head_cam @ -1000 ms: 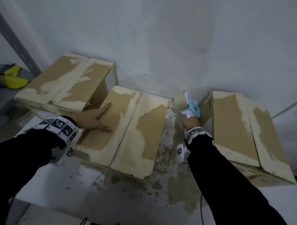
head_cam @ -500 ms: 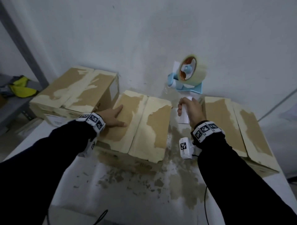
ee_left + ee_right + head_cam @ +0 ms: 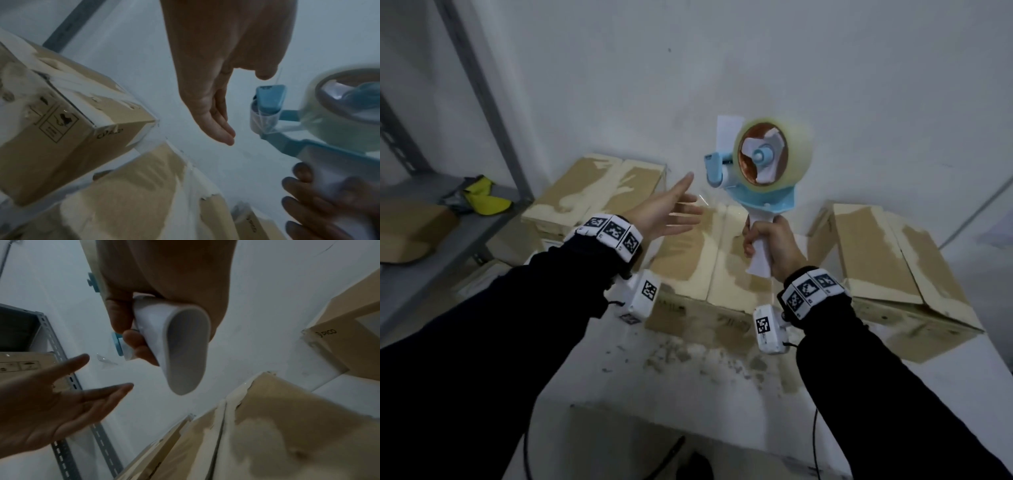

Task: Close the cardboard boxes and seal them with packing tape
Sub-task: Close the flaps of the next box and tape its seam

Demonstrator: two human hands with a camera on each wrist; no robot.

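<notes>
Tape dispenser (image 3: 758, 171) gripped by right hand (image 3: 770, 245) above middle box (image 3: 709, 260); left hand (image 3: 664, 212) spread wide beside dispenser, holding nothing.

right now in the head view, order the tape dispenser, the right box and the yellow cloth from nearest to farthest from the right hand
1. tape dispenser: held upright, its handle gripped in the right hand.
2. right box: on the table, just to the hand's right.
3. yellow cloth: far left, on the shelf.
</notes>
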